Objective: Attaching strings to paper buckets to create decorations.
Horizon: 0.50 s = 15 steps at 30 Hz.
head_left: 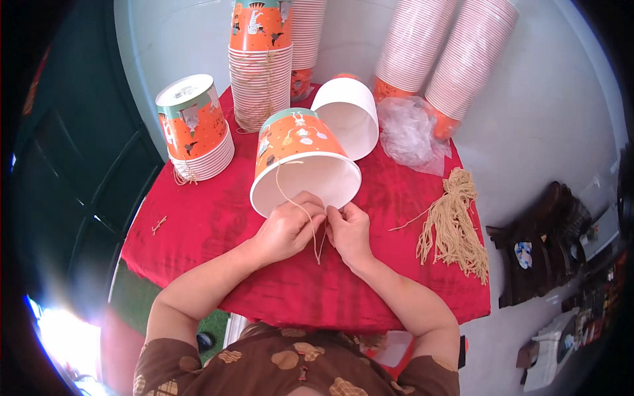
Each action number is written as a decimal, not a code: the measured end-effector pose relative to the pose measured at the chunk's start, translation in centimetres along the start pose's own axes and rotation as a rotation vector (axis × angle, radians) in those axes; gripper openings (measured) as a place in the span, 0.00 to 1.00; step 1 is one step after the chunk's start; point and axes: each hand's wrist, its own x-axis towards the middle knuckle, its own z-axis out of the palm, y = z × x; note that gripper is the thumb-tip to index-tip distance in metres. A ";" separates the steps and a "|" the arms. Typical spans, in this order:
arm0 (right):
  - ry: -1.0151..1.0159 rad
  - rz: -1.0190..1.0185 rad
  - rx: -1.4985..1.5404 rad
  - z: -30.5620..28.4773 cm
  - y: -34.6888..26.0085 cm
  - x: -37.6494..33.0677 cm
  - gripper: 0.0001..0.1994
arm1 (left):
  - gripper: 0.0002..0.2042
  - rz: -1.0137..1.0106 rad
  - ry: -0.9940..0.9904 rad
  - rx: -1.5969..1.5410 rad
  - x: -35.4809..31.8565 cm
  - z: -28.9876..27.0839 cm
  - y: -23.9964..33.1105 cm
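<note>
An orange printed paper bucket (300, 140) with a green band lies tilted on its side, its white open mouth toward me. A thin tan string (288, 194) comes from the bucket's upper rim, hangs across the mouth and loops below my fingers. My left hand (288, 226) is closed in a pinch on the string at the lower rim. Close beside it, my right hand (350, 232) also pinches at the rim, thumb and forefinger together on the string. The fingertips partly hide where the string meets the bucket.
Behind stands another bucket, its white inside (345, 119) showing. Short stack (198, 135) at left; tall stack (261, 86) at the back, tied with string. Wrapped stacks (416, 46) lean back right by crumpled clear plastic (413, 132). A tan string bundle (456, 224) lies right on red cloth (389, 290).
</note>
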 end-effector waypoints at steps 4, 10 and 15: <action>-0.048 -0.029 -0.031 0.2 0.2 -0.1 0.08 | 0.07 -0.083 0.058 0.132 -0.1 0.4 -0.5; -0.118 -0.093 -0.091 0.3 1.4 0.0 0.06 | 0.09 -0.270 -0.048 0.229 -1.0 0.8 -1.9; -0.160 -0.157 -0.143 0.3 2.5 0.5 0.06 | 0.06 -0.387 -0.144 0.240 -0.7 0.2 -1.8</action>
